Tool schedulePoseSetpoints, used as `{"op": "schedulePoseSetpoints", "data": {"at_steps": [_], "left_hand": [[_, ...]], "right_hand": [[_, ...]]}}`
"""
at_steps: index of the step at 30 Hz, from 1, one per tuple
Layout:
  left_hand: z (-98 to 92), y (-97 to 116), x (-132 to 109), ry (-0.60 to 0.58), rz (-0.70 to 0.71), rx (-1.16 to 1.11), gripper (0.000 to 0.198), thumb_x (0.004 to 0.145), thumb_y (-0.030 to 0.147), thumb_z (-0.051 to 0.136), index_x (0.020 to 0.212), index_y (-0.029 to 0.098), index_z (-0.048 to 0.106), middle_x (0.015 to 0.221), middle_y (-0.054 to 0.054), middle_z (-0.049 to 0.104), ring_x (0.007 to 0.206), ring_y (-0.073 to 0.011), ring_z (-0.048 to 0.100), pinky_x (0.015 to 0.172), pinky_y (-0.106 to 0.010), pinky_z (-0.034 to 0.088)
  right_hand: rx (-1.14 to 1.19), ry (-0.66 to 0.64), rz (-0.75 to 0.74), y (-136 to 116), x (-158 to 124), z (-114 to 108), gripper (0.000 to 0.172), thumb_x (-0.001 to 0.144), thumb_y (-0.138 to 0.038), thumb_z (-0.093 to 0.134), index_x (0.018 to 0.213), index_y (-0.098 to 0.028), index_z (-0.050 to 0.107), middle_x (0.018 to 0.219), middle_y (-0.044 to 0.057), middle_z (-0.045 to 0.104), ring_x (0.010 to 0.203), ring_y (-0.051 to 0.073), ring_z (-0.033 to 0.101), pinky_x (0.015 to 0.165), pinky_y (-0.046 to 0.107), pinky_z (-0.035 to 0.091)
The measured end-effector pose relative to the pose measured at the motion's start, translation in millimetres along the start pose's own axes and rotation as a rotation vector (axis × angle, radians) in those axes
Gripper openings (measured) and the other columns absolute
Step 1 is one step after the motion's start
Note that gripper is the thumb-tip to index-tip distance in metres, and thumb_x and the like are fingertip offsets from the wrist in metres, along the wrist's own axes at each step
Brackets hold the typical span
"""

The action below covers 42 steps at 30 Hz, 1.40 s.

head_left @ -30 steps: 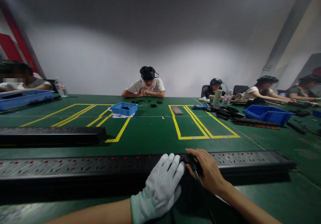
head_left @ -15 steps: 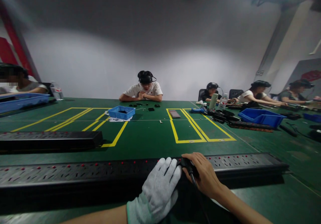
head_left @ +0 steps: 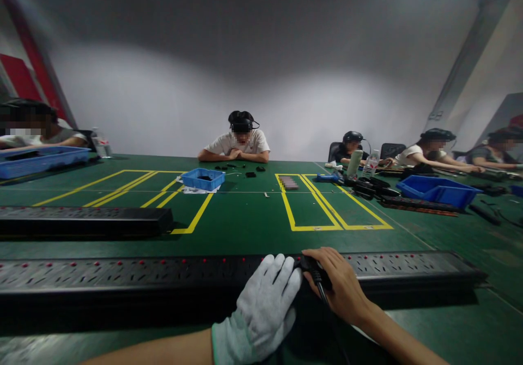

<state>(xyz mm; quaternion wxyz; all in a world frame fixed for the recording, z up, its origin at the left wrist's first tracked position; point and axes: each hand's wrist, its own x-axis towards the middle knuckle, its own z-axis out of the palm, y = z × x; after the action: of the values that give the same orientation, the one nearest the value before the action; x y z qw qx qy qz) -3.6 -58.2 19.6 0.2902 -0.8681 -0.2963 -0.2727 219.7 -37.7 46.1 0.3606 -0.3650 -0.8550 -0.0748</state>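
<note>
A long black power strip (head_left: 163, 273) with red dots and rows of slots lies across the green table in front of me. My left hand (head_left: 267, 299), in a grey-white glove, rests on the strip near its middle, fingers stretched side by side. Right beside it, my bare right hand (head_left: 337, 280) is wrapped round a black plug (head_left: 312, 267) at the strip's top face. The plug's black cable (head_left: 323, 295) runs down toward me. My right hand hides part of the plug, so its prongs cannot be seen.
A second black strip (head_left: 134, 222) lies at left, behind the first. Blue bins stand at centre (head_left: 204, 182), right (head_left: 437, 190) and far left (head_left: 44, 162). A grey block (head_left: 290, 182) lies within yellow tape. A person (head_left: 241, 141) sits opposite; others work at the sides.
The view has shifted slightly, so most things appear a little farther right. Both hands keep their places on the strip, and my right hand still holds the plug.
</note>
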Motion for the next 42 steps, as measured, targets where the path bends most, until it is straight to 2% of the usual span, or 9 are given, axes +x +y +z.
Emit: {"op": "schedulePoseSetpoints", "data": {"at_steps": [6,13,20,23,28,30,33,37,42], "left_hand": [[3.3,0.5,-1.4,-0.007,-0.004,-0.011,0.049,0.093,0.03,0.049,0.137,0.01,0.052,0.139,-0.014,0.056,0.129,-0.0315,0.052,0.11,-0.047,0.036],[8.7,1.9,-6.2,-0.057,-0.014,-0.025,0.055,0.095,0.034,0.048,0.144,0.01,0.045,0.147,-0.016,0.048,0.137,-0.0333,0.043,0.114,-0.05,0.03],[7.2,2.3,-7.3,-0.062,-0.014,-0.029,0.054,0.095,0.035,0.049,0.143,0.01,0.046,0.146,-0.015,0.048,0.137,-0.0328,0.043,0.114,-0.049,0.03],[3.0,0.4,-4.8,-0.058,0.003,-0.029,0.054,0.095,0.034,0.048,0.143,0.009,0.046,0.145,-0.016,0.05,0.135,-0.0324,0.045,0.113,-0.049,0.032],[-0.4,-2.5,-0.4,-0.092,0.014,-0.036,0.053,0.097,0.037,0.046,0.143,0.011,0.046,0.143,-0.014,0.052,0.132,-0.0314,0.048,0.112,-0.048,0.034],[-1.7,-4.4,-1.6,-0.086,0.013,-0.025,0.053,0.097,0.035,0.046,0.144,0.012,0.045,0.145,-0.014,0.05,0.134,-0.0309,0.046,0.113,-0.047,0.033],[-7.1,-10.5,-7.5,-0.024,0.004,-0.006,0.05,0.095,0.028,0.048,0.142,0.011,0.047,0.143,-0.014,0.052,0.134,-0.0294,0.046,0.113,-0.046,0.033],[-19.5,-24.0,-20.0,0.085,-0.01,0.0,0.046,0.092,0.02,0.049,0.136,0.007,0.052,0.137,-0.015,0.057,0.131,-0.0278,0.05,0.113,-0.044,0.035],[-31.0,-37.0,-32.1,0.066,-0.06,0.003,0.046,0.09,0.015,0.048,0.135,0.011,0.053,0.136,-0.011,0.059,0.129,-0.0242,0.052,0.115,-0.04,0.035]], "right_hand": [[0.002,0.007,0.002,0.1,0.2,0.0,0.028,0.092,-0.019,0.055,0.119,-0.022,0.054,0.102,0.009,0.069,0.092,0.024,0.066,0.081,0.04,0.055],[0.013,0.018,0.012,-1.0,-0.4,-1.5,0.027,0.092,-0.02,0.056,0.119,-0.022,0.056,0.102,0.009,0.07,0.093,0.024,0.067,0.081,0.039,0.056],[0.048,0.058,0.014,-1.5,0.0,-0.8,0.026,0.091,-0.02,0.058,0.117,-0.023,0.059,0.1,0.007,0.071,0.09,0.023,0.068,0.081,0.038,0.056],[0.072,0.13,0.011,0.4,-2.0,-2.6,0.027,0.091,-0.021,0.058,0.118,-0.025,0.059,0.102,0.006,0.071,0.093,0.023,0.068,0.084,0.038,0.055],[0.077,0.373,0.085,10.5,-7.0,-15.5,0.036,0.095,-0.019,0.054,0.13,-0.024,0.048,0.116,0.011,0.064,0.107,0.026,0.064,0.09,0.043,0.053],[0.063,0.419,0.095,13.7,-5.5,-20.6,0.035,0.096,-0.021,0.054,0.13,-0.025,0.048,0.115,0.011,0.064,0.108,0.027,0.063,0.093,0.046,0.051],[0.037,0.354,0.078,10.4,4.1,-22.3,0.028,0.096,-0.027,0.055,0.124,-0.026,0.054,0.111,0.009,0.067,0.105,0.027,0.065,0.093,0.045,0.051],[0.018,0.157,0.024,-6.0,26.4,-16.7,0.021,0.098,-0.033,0.056,0.116,-0.027,0.062,0.108,0.006,0.071,0.1,0.023,0.067,0.091,0.04,0.05],[-0.006,-0.077,0.001,-18.6,51.2,-14.3,0.014,0.095,-0.033,0.062,0.107,-0.027,0.067,0.101,0.003,0.074,0.096,0.021,0.069,0.093,0.04,0.047]]}}
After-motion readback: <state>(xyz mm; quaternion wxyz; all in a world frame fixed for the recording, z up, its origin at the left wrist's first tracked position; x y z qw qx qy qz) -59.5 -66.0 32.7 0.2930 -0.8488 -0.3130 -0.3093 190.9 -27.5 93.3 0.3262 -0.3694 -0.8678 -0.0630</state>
